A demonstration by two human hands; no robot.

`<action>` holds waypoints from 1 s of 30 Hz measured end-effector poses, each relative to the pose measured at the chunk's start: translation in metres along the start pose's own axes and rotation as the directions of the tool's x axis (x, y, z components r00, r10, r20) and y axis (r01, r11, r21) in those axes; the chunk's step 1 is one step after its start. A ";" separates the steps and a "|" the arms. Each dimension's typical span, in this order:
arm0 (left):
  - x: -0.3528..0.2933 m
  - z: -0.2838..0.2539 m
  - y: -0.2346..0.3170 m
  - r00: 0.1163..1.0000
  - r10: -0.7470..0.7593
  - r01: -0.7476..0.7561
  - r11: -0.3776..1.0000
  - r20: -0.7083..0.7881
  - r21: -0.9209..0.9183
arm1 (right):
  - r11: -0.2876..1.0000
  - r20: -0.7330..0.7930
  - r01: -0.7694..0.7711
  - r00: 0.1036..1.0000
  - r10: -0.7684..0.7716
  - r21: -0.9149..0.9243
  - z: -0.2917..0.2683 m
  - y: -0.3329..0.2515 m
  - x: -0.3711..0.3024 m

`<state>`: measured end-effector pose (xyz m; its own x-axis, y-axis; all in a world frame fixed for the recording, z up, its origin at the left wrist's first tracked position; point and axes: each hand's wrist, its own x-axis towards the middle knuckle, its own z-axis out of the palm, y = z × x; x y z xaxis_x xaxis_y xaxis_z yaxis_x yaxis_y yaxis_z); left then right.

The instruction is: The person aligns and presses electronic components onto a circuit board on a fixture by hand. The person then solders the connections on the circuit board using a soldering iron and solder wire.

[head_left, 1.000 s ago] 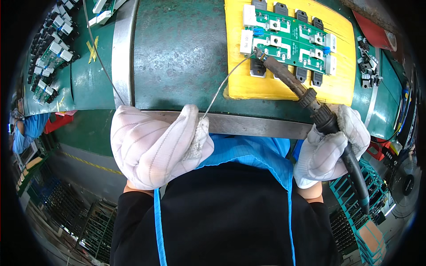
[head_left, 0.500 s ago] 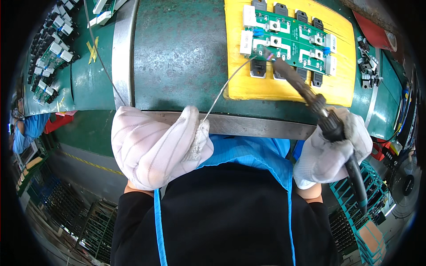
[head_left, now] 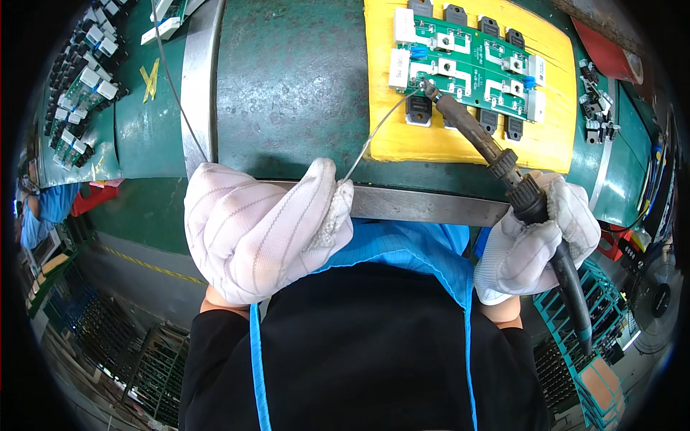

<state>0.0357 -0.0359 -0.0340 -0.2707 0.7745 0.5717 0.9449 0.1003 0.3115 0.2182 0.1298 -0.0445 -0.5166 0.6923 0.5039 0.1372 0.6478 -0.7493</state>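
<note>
While the yellow pad sits at one o'clock on the green bench, the green circuit board lies on top of it, white blocks at its ends, black flat parts jutting from its long edges. Right hand, white-gloved, at three o'clock: fingers and thumb wrapped around the black grip of a soldering iron, which slants up toward eleven, tip at the board's eight o'clock corner. Left hand, also gloved, at nine o'clock: thumb and forefinger pinching a thin grey wire, remaining fingers curled in. Wire rises toward one o'clock, its far end just beside the iron's tip; contact between the two, cannot tell. A second length of wire runs from the glove's back toward eleven. Clustered parts with white blocks at ten o'clock; smaller pile at two.
</note>
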 end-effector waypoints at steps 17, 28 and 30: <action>0.010 0.007 -0.002 0.992 0.079 -0.060 0.983 0.104 -0.174 | 0.992 0.044 0.021 0.999 -0.026 0.123 -0.002 0.001 -0.001; 0.011 0.016 -0.002 0.953 0.015 0.013 0.996 0.302 -0.091 | 0.992 0.038 0.029 0.999 -0.034 0.121 0.001 0.000 0.001; 0.012 0.017 -0.002 0.952 0.016 0.012 0.996 0.306 -0.092 | 0.991 0.050 0.016 0.999 -0.022 0.132 0.002 0.000 -0.001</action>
<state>0.0336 -0.0161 -0.0402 -0.1860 0.9300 0.3172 0.9207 0.0522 0.3868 0.2170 0.1290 -0.0458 -0.5611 0.6609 0.4984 0.0162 0.6108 -0.7916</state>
